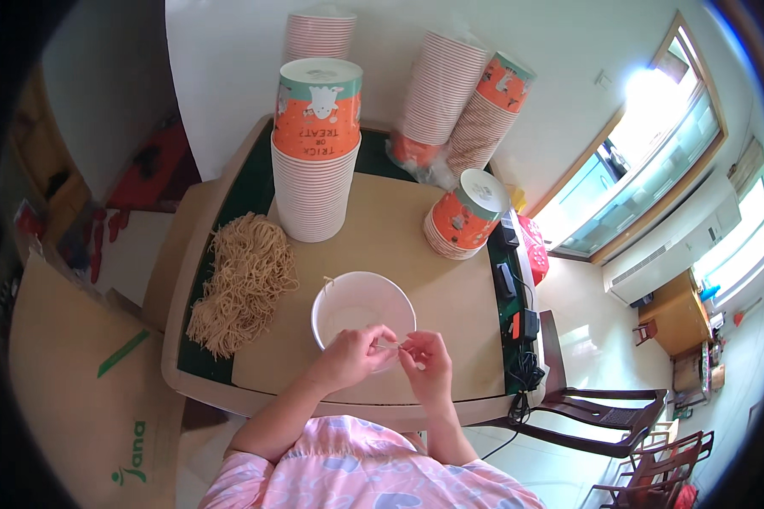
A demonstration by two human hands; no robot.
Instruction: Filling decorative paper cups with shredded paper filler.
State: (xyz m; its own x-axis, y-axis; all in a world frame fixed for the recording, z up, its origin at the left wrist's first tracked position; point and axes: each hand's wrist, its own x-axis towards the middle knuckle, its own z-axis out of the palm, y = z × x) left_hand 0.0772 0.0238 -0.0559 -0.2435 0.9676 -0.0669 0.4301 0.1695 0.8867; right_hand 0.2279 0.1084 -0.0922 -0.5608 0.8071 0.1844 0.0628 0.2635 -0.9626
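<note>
I see a pink top (382, 475) with pale blue-grey blobs and whitish patches. The cloth looks loose and has soft folds at the front. The left sleeve (238, 481) is pink too, and it stops short. Below it I see a bare forearm (290, 407). The left hand (348, 355) and right hand (429, 363) are bare.

Smooth paper bucket (352, 304); rough, fibrous cord bundle (244, 284); glossy wooden chair (601, 413).
</note>
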